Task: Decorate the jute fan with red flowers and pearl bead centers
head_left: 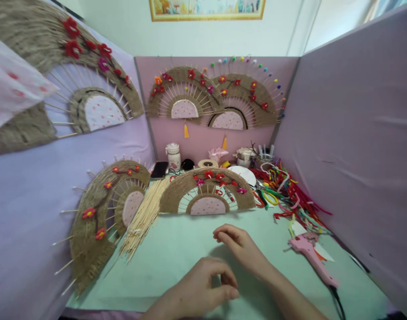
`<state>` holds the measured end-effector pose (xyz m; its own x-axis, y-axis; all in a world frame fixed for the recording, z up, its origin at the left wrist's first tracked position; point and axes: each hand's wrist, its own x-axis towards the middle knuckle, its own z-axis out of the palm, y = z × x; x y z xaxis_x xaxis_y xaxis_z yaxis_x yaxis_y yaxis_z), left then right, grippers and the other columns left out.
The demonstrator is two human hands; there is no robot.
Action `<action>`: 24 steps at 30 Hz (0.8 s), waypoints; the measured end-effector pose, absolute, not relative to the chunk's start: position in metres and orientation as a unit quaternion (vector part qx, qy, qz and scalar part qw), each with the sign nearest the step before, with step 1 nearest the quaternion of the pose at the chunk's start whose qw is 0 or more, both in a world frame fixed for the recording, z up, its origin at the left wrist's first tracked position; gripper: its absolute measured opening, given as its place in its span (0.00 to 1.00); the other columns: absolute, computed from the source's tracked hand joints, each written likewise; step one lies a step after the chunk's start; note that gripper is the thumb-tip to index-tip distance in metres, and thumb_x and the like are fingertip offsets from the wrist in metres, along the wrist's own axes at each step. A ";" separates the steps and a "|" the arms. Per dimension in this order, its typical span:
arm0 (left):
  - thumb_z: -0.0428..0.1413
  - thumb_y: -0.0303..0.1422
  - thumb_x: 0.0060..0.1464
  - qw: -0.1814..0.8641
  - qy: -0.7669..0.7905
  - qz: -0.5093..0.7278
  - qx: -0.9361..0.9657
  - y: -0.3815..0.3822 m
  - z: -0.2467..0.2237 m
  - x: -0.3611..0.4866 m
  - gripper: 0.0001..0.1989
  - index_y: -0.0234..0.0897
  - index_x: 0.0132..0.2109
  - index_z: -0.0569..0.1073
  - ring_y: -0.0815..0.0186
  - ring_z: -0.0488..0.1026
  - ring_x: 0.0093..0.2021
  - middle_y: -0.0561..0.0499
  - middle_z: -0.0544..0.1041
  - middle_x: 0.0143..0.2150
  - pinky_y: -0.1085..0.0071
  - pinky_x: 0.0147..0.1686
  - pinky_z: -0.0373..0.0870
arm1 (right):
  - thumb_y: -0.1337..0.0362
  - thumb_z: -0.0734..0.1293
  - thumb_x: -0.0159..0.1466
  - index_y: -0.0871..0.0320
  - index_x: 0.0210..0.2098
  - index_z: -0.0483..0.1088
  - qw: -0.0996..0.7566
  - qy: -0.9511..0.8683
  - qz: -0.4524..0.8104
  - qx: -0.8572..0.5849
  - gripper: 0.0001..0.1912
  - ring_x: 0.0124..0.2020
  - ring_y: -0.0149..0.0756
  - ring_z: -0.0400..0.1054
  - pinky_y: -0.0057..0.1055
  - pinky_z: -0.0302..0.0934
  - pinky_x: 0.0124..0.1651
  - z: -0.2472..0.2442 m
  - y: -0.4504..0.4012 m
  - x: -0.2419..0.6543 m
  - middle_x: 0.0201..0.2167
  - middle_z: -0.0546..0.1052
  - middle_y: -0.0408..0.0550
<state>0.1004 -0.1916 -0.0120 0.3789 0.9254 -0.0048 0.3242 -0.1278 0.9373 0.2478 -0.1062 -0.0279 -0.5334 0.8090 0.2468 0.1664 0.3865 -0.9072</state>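
My left hand hovers over the near part of the table with its fingers loosely curled. A gap shows between thumb and fingers, and nothing is in it. Just beyond it and to the right is my right hand, half bent and holding nothing visible. Its fingertips point left, and some of its fingers are hidden. Nearest to both hands is a twine-covered fan with red and purple flowers, lying beyond them. A pink dotted half circle forms its base.
A pink glue gun lies on the right. Behind it are heaped pipe cleaners and scissors. Thin sticks lie left, beside another fan. A phone and white jar stand behind. Partition walls surround the table.
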 end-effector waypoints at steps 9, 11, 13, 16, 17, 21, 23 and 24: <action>0.57 0.34 0.53 0.427 0.504 0.353 0.662 -0.193 -0.002 0.069 0.10 0.36 0.40 0.78 0.66 0.73 0.37 0.49 0.79 0.37 0.72 0.40 0.68 | 0.51 0.63 0.61 0.58 0.36 0.74 0.369 -0.741 0.381 -0.411 0.17 0.40 0.45 0.70 0.37 0.62 0.43 -0.050 -0.083 0.267 0.37 0.77 0.53; 0.56 0.35 0.53 0.373 0.563 0.403 0.618 -0.185 -0.007 0.044 0.09 0.36 0.39 0.77 0.65 0.73 0.38 0.49 0.78 0.37 0.71 0.41 0.68 | 0.50 0.63 0.58 0.58 0.35 0.74 0.373 -0.726 0.372 -0.441 0.18 0.38 0.46 0.70 0.39 0.62 0.43 -0.049 -0.075 0.273 0.37 0.78 0.54; 0.56 0.35 0.52 0.283 0.628 0.483 0.541 -0.173 -0.014 0.014 0.08 0.36 0.37 0.75 0.64 0.73 0.39 0.48 0.77 0.37 0.68 0.42 0.68 | 0.49 0.64 0.55 0.58 0.35 0.75 0.378 -0.708 0.370 -0.468 0.19 0.37 0.46 0.70 0.40 0.62 0.43 -0.047 -0.065 0.277 0.36 0.78 0.54; 0.57 0.34 0.47 0.147 0.699 0.590 0.376 -0.149 -0.024 -0.031 0.11 0.37 0.39 0.69 0.61 0.73 0.43 0.46 0.74 0.42 0.64 0.44 0.69 | 0.49 0.65 0.53 0.58 0.34 0.73 0.392 -0.674 0.380 -0.499 0.19 0.36 0.46 0.71 0.39 0.64 0.40 -0.045 -0.051 0.279 0.35 0.78 0.54; 0.57 0.33 0.46 0.133 0.702 0.605 0.352 -0.141 -0.028 -0.043 0.14 0.37 0.42 0.68 0.60 0.72 0.46 0.44 0.73 0.46 0.63 0.47 0.69 | 0.49 0.65 0.52 0.58 0.34 0.72 0.398 -0.661 0.387 -0.505 0.19 0.36 0.46 0.71 0.39 0.65 0.38 -0.046 -0.048 0.278 0.34 0.77 0.53; 0.59 0.30 0.44 0.165 0.685 0.598 0.383 -0.111 -0.036 -0.065 0.26 0.37 0.52 0.64 0.57 0.65 0.59 0.40 0.68 0.55 0.58 0.58 0.60 | 0.52 0.67 0.56 0.57 0.36 0.69 0.430 -0.607 0.417 -0.522 0.15 0.34 0.42 0.72 0.35 0.68 0.33 -0.057 -0.044 0.276 0.34 0.75 0.51; 0.60 0.31 0.44 0.191 0.671 0.586 0.411 -0.100 -0.036 -0.066 0.30 0.37 0.55 0.61 0.56 0.64 0.60 0.38 0.67 0.56 0.57 0.58 0.59 | 0.56 0.67 0.60 0.58 0.39 0.68 0.455 -0.575 0.420 -0.534 0.13 0.35 0.39 0.72 0.35 0.69 0.35 -0.066 -0.041 0.277 0.36 0.74 0.49; 0.60 0.33 0.45 0.196 0.665 0.582 0.424 -0.097 -0.035 -0.065 0.31 0.37 0.57 0.61 0.56 0.64 0.60 0.38 0.67 0.57 0.57 0.58 0.60 | 0.58 0.67 0.62 0.59 0.41 0.68 0.470 -0.559 0.417 -0.542 0.12 0.35 0.37 0.72 0.35 0.69 0.37 -0.070 -0.038 0.279 0.37 0.74 0.49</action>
